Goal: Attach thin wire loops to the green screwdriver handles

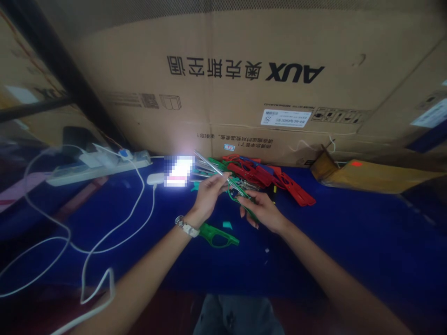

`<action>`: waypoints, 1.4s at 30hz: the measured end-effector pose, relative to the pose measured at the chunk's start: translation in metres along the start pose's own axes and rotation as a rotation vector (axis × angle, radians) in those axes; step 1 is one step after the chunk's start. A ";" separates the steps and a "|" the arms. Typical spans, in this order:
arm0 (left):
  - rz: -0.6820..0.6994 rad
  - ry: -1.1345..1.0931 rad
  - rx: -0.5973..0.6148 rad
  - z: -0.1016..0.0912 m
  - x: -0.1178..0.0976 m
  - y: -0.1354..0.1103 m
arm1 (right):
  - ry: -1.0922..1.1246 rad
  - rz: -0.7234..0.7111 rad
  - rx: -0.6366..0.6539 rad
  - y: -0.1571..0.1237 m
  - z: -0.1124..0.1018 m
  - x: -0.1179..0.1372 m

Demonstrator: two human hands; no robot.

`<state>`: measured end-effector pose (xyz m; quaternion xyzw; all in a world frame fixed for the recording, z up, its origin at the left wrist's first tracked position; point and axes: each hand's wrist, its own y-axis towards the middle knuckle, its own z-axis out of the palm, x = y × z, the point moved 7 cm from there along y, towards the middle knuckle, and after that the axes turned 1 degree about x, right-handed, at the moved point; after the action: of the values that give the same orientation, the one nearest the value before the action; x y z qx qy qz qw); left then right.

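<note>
Two cardboard containers on record: large printed carton (pixel 244 93) as back wall, contents not visible; smaller flat brown box (pixel 377 179) right of the pile, contents not visible either.

Pile (pixel 258 176) of red and green plastic handle pieces, glossy, trigger-shaped, mixed with thin metal rods, on blue cloth table (pixel 349 242) at foot of carton.

One loose green handle (pixel 218 236), looped grip, flat on cloth just in front of the pile, below left wrist.

Left of the pile: white power strip (pixel 98 167), white cables (pixel 104 237) in loose curls, blurred light patch.

Left hand (pixel 208 195): at near edge of the pile, fingers curled narrow, pinches thin shiny metal rod (pixel 208 164) slanting up and away to the left; metal-strap watch (pixel 185 226) on wrist.

Right hand (pixel 263 210): just beside left hand, same edge of the pile, fingers half bent, thumb and forefinger on a green piece (pixel 239 191) close to the rod's lower end; firmness of grip not discernible.
</note>
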<state>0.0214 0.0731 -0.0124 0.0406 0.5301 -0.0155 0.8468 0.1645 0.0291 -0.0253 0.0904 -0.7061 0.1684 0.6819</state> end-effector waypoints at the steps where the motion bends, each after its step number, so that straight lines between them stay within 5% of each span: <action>1: -0.012 -0.009 0.000 0.000 0.001 0.000 | -0.004 -0.002 -0.001 0.000 0.000 0.000; 8: -0.088 -0.038 -0.023 -0.003 0.006 0.001 | -0.054 -0.022 -0.006 0.000 0.000 -0.001; 20: 0.051 0.042 -0.067 -0.004 0.000 0.003 | -0.052 -0.028 0.021 -0.001 0.005 0.001; 31: -0.114 -0.014 0.024 -0.003 0.008 0.003 | -0.062 -0.023 -0.002 0.000 0.002 -0.002; 42: -0.033 0.044 -0.008 -0.005 0.000 0.004 | -0.074 -0.022 0.008 -0.001 0.003 -0.002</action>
<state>0.0175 0.0770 -0.0142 0.0289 0.5491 -0.0267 0.8348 0.1618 0.0269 -0.0267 0.1069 -0.7290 0.1602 0.6569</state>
